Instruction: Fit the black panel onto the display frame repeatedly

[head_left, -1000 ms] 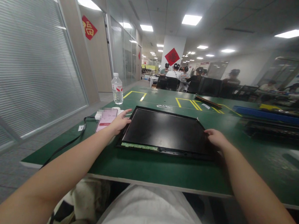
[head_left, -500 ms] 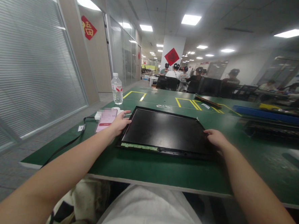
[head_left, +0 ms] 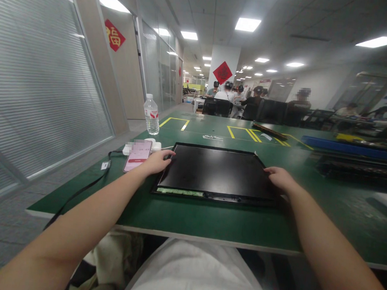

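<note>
A black display panel (head_left: pixel 214 170) in a thin dark frame lies before me on the green table, screen side up. Along its near edge, on the left, runs a narrow green circuit strip (head_left: pixel 179 192). My left hand (head_left: pixel 159 162) grips the panel's left edge, thumb over the frame; its other fingers are partly hidden. At the opposite edge my right hand (head_left: pixel 280 179) holds the frame with the thumb on top, the remaining fingers out of sight beneath or behind it. A phone (head_left: pixel 137 155) with a lit pink screen lies just left of my left hand.
A water bottle (head_left: pixel 151 116) stands at the table's (head_left: pixel 208 222) far left. White plugs and a black cable (head_left: pixel 82 186) are near the phone. Blue and dark long parts (head_left: pixel 353 148) lie at the right. Yellow tape marks the far side; several people sit at tables beyond.
The panel's far left corner has come down, so it lies flatter. My left hand's fingers have drawn in around the edge, while my right hand stays in place.
</note>
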Tool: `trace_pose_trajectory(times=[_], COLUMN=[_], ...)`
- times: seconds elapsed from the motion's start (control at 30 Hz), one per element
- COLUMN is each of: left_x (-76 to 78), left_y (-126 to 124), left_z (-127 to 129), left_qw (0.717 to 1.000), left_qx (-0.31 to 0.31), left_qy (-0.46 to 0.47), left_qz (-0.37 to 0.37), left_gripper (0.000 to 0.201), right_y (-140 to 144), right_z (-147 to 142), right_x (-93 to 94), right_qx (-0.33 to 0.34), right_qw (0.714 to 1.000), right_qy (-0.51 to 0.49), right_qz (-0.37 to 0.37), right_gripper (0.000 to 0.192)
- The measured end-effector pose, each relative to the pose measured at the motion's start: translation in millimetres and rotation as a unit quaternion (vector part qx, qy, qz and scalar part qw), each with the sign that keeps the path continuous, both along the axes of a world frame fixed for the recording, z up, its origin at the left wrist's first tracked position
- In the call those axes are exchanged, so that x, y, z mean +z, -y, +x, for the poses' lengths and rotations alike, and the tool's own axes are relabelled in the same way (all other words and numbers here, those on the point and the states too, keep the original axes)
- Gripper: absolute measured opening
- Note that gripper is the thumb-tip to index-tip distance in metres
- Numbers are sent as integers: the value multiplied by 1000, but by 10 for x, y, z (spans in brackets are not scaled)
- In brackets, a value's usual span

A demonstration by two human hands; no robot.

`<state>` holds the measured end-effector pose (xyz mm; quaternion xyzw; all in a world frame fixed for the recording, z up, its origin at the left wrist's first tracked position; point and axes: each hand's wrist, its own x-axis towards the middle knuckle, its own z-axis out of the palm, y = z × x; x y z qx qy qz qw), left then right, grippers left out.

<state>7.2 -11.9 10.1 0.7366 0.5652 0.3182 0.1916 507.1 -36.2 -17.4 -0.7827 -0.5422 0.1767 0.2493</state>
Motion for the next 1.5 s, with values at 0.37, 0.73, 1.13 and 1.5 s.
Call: trace_pose_trajectory(times=[0.37,0.73,1.13,1.5], left_x=[193,298,375,405], left_y=[106,158,207,221], left_z=[-59,12,-53,-48], left_qw=[974,981,990,989], left_qx=[-79,35,14,8], left_qy=[-203,-189,-122,-96], left_qz=[63,12,-66,-114], left_gripper=[46,38,13,25], right_y=[-13,32,7,-10], right_z=[15,-51,19,29], right_x=[-14,50,-19,-12], right_qx=[-6,-5,4,1], right_qw=[1000,1000,999,1000], right_qy=[-14,12,13,1], right_qz=[3,-8,34,7], right_gripper=[54,58,45,50])
